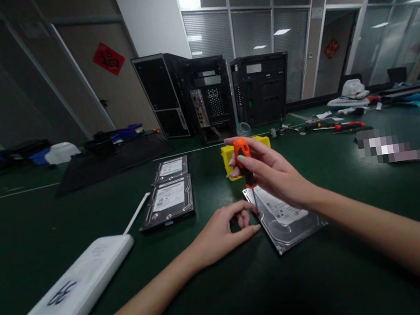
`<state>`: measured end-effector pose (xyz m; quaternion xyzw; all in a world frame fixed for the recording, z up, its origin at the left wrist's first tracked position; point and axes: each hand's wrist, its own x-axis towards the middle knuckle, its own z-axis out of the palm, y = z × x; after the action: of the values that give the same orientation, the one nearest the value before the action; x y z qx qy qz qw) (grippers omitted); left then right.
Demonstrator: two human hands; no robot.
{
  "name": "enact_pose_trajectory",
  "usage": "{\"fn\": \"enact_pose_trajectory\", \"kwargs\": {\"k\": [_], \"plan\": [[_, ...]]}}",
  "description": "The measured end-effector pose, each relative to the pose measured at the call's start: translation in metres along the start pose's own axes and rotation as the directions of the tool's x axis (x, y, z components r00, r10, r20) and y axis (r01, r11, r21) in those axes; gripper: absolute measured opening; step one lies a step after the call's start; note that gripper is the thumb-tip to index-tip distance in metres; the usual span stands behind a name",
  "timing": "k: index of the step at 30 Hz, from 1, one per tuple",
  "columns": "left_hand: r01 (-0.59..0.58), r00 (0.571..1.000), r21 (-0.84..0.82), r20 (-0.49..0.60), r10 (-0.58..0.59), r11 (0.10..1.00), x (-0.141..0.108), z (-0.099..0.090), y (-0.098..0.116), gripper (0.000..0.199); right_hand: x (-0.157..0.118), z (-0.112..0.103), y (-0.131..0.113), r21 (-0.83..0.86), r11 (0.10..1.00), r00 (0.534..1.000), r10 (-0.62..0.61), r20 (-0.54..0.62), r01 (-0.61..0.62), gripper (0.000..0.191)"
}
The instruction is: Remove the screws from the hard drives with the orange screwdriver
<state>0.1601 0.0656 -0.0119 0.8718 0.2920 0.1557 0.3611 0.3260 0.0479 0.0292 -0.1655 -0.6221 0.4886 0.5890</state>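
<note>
My right hand (274, 169) grips an orange and black screwdriver (247, 165), held upright with its shaft pointing down to the left edge of a silver hard drive (294, 229). The drive lies label up on the green table. Beside that edge, my left hand (228, 230) rests with its index finger near the screwdriver's tip and its thumb at the drive's side. The left fingers are partly curled and apart, with nothing seen between them. Behind my right hand stands a yellow box (230, 161), partly hidden.
Two more hard drives (169, 199) lie to the left. A white power strip (69, 297) with a cable fills the lower left. Black computer cases (262, 87) stand at the back. Red-handled pliers (348, 126) and other tools lie at the back right.
</note>
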Motion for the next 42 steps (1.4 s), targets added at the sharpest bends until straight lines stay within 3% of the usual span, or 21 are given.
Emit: {"fn": "enact_pose_trajectory", "kwargs": {"k": [8,21,30,42], "plan": [[-0.006,1.0,0.016,-0.021,0.006,1.0,0.0014,0.0016,-0.0012,0.025,0.0053,0.0044,-0.0012,-0.036,0.999,0.994,0.015,0.112,-0.011,0.032],[0.011,1.0,0.008,0.01,-0.011,1.0,0.0007,-0.0008,0.0021,0.026,0.0039,-0.0016,0.0024,-0.032,0.999,0.999,-0.01,-0.047,0.009,0.042],[0.01,1.0,0.011,-0.004,-0.01,1.0,0.0009,0.0006,0.0003,0.026,0.0026,0.0047,-0.0031,-0.007,1.0,1.0,-0.011,0.008,0.011,0.023],[0.008,1.0,0.008,0.007,-0.008,1.0,0.0004,-0.0009,0.0011,0.026,0.0021,0.0028,-0.0042,-0.052,0.998,1.0,-0.022,-0.021,0.02,0.033]]}}
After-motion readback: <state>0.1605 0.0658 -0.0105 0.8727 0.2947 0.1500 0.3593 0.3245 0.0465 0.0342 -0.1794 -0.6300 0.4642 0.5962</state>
